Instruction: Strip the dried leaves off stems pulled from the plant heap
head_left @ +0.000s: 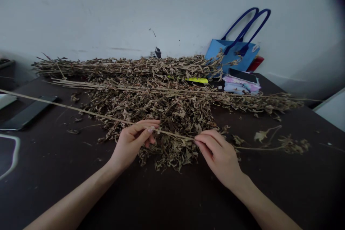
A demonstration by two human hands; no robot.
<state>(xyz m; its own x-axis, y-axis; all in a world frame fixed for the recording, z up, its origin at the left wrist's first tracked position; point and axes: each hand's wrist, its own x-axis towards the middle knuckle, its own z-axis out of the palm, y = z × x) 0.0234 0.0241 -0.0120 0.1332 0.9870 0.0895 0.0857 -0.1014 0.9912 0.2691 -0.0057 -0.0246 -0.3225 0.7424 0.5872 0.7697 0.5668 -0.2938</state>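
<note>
A long, pale dried plant stem (pixel 81 110) runs from the left edge across to the right, with withered leaves at its right end. My left hand (pixel 132 140) pinches it between thumb and fingers near the middle. Farther right, my right hand (pixel 218 154) has its fingers closed on the same stem, thumb mostly hidden. Under and behind both hands lies a heap of crumpled dry leaves (pixel 172 111). Several bare stems (pixel 81 84) rest across the top of that heap.
Behind the heap, a bundle of leafy dried stalks (pixel 121 67) lies along the wall. At the back right stand a blue tote bag (pixel 237 52) and a phone (pixel 242 76) on a folded cloth (pixel 239 87). A dark flat device (pixel 29 113) lies on the dark table (pixel 167 201) at left.
</note>
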